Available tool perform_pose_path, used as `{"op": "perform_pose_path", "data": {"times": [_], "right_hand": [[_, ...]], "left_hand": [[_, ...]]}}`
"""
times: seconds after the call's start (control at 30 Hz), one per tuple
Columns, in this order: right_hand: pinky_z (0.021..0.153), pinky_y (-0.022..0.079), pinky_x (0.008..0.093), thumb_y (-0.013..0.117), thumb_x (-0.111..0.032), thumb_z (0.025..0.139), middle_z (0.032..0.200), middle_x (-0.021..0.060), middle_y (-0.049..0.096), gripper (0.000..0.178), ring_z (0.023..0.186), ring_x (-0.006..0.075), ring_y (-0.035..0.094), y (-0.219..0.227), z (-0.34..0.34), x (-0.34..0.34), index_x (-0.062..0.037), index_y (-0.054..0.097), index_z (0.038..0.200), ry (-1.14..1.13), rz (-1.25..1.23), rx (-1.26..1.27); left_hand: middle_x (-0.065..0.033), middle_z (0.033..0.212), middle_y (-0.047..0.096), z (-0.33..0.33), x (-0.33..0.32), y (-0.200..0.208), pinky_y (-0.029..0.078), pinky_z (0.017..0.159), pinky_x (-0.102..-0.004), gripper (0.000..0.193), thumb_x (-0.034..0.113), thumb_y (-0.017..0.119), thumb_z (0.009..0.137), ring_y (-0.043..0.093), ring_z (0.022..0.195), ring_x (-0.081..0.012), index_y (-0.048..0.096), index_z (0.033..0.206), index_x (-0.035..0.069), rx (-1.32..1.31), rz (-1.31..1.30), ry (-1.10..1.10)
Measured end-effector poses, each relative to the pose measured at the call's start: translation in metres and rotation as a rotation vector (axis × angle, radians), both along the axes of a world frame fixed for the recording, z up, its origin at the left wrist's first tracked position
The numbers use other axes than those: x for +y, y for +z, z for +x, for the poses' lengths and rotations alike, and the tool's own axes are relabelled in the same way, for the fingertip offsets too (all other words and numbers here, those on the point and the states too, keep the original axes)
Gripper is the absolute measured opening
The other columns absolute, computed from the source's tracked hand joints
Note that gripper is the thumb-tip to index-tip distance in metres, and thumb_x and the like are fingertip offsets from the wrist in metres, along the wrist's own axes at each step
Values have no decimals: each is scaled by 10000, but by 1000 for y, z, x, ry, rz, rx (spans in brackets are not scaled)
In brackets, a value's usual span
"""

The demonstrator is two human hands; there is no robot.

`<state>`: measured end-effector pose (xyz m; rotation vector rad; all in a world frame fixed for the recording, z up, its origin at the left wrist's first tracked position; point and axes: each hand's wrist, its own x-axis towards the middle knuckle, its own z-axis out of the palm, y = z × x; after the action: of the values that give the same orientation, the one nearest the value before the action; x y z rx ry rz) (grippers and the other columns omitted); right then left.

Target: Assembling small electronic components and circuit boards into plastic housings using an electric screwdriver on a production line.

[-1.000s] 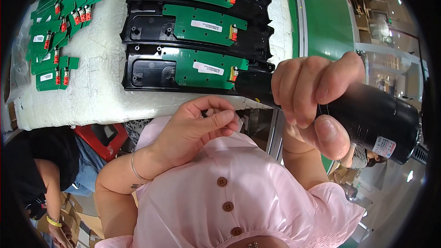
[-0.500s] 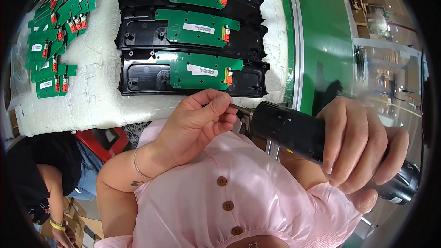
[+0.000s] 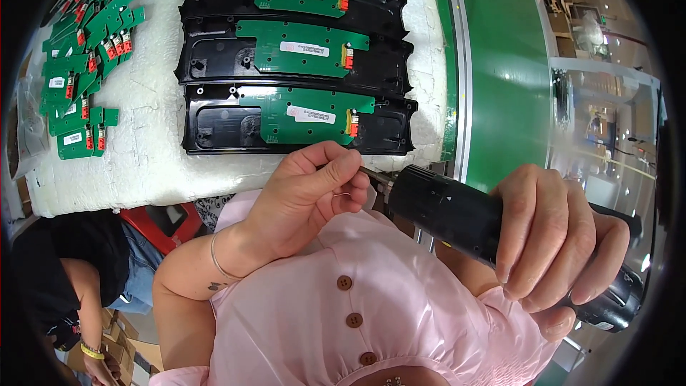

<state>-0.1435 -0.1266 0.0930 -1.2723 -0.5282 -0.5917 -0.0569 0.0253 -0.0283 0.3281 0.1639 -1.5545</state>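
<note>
In my right hand (image 3: 554, 239) is a black cylindrical electric screwdriver (image 3: 446, 211), fingers wrapped over its body, its thin bit pointing left. My left hand (image 3: 300, 193) holds thumb and forefinger pinched together at the tip of that bit; whatever lies between them is too small to make out. Just beyond the left fingertips lies the nearest black plastic panel (image 3: 221, 125), long and slightly curved. On it rests a green circuit board (image 3: 279, 125) with a white label and a red-and-white connector at its right end.
Several similar panels with boards line up behind it on a white foam slab (image 3: 150, 121). Loose green circuit boards (image 3: 71, 111) are heaped at the left. A green surface with a metal rail (image 3: 464, 64) runs along the right. Another person's arm (image 3: 86, 300) shows at lower left.
The panels sit slightly lower in the picture. My right hand and the screwdriver's rear have shifted a little left and down; my left hand keeps its pinch at the bit tip.
</note>
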Motion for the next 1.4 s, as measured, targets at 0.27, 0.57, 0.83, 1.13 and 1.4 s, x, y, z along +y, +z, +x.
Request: {"op": "perform_pose_path", "data": {"times": [0.27,0.57,0.83,1.13,1.4], "right_hand": [[522,353,206,567,-127,678,535,-65,493,219,449,64,474,-6,2,-13,-88,447,856,-258,-77,224],[479,345,263,471,-91,690,574,40,409,254,472,123,371,-31,18,-31,-13,403,922,-369,52,275],[518,331,260,477,-158,698,548,-7,396,193,459,96,370,-33,28,-28,-49,407,840,-422,2,383],[535,337,254,496,-158,715,566,-25,398,181,473,82,377,-26,37,-33,-62,426,852,-365,-12,365],[545,348,232,557,-236,813,646,4,424,391,566,94,415,-7,45,-113,15,461,1097,-641,171,726]], "left_hand": [[-121,1051,564,-7,-16,24,434,860,-290,345,276,459,922,556,948,-181,501,1105,-15,35,22,-98],[-220,1191,476,8,-12,12,423,954,-325,341,159,306,954,502,1105,-268,397,1187,-73,-64,109,20],[-208,1188,486,3,-11,8,419,960,-327,321,161,314,953,508,1099,-255,415,1165,-58,19,110,62],[-203,1149,514,12,-15,8,396,972,-345,293,147,368,933,509,1092,-261,451,1117,-65,44,116,70],[-131,1014,565,55,28,35,477,775,-291,254,189,399,928,569,882,-201,513,1020,-18,81,14,88]]}}
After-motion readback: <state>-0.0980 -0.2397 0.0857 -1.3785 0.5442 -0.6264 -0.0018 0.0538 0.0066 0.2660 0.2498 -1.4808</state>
